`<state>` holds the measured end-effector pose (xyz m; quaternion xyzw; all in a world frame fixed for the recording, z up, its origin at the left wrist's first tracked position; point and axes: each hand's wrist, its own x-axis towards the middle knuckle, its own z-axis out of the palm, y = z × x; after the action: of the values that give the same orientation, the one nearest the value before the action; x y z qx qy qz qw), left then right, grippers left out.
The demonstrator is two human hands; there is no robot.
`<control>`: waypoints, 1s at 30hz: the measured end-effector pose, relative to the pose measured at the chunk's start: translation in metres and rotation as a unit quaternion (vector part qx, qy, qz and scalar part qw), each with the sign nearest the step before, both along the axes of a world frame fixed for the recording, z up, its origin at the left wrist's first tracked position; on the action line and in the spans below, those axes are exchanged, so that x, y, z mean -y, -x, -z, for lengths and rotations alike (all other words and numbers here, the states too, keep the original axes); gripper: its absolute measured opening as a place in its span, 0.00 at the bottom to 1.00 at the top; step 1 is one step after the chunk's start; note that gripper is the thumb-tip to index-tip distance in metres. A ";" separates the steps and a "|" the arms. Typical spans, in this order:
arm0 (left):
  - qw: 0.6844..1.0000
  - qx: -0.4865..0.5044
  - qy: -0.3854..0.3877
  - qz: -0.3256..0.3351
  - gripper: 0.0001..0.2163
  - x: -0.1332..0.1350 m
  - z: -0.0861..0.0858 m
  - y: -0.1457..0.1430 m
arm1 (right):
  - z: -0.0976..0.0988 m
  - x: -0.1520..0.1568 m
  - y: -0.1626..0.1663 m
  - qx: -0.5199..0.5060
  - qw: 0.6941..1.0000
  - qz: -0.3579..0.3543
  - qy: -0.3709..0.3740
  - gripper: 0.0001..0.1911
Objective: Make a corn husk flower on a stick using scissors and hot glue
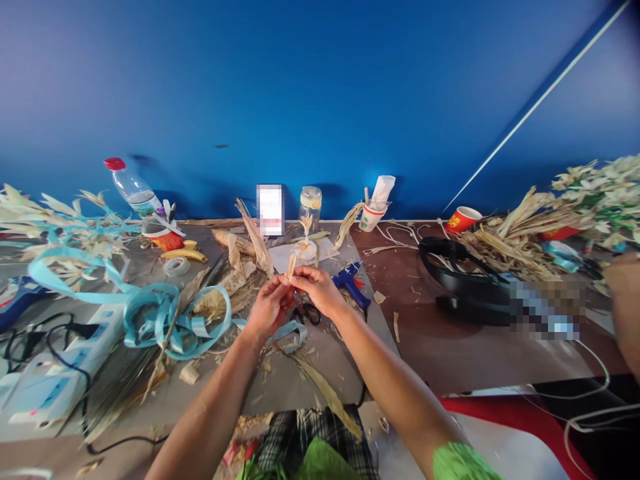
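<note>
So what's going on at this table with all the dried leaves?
A person holds a small strip of dried corn husk between both hands, the left hand and the right hand pinching it above a cluttered table. A blue glue gun and black scissors lie just beside the hands, with a tangle of light blue ribbon to the left. More husks are heaped at the right, near a red paper cup.

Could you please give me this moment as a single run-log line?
left hand: pinching husk strip | right hand: pinching same strip | near: blue glue gun, scissors, light blue ribbon | surface: table
</note>
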<state>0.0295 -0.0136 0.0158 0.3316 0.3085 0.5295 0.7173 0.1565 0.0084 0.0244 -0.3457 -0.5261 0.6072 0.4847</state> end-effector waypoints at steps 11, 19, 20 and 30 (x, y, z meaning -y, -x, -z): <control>1.000 0.004 -0.001 0.021 0.10 0.001 0.002 0.000 | -0.002 0.002 -0.001 -0.015 1.000 -0.004 -0.002 0.07; 0.999 -0.016 -0.016 0.026 0.11 0.001 0.002 0.001 | -0.001 0.002 -0.003 0.007 0.999 -0.032 -0.017 0.12; 0.999 -0.019 -0.020 0.028 0.11 0.001 0.002 0.001 | -0.001 0.002 -0.004 0.009 0.999 -0.033 -0.020 0.12; 0.997 -0.065 -0.017 0.023 0.10 -0.002 0.004 0.001 | -0.004 0.002 -0.005 0.035 0.998 -0.023 -0.036 0.11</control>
<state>0.0286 -0.0118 0.0117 0.3841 0.3381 0.4955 0.7019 0.1619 0.0068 0.0288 -0.3365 -0.5723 0.5863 0.4642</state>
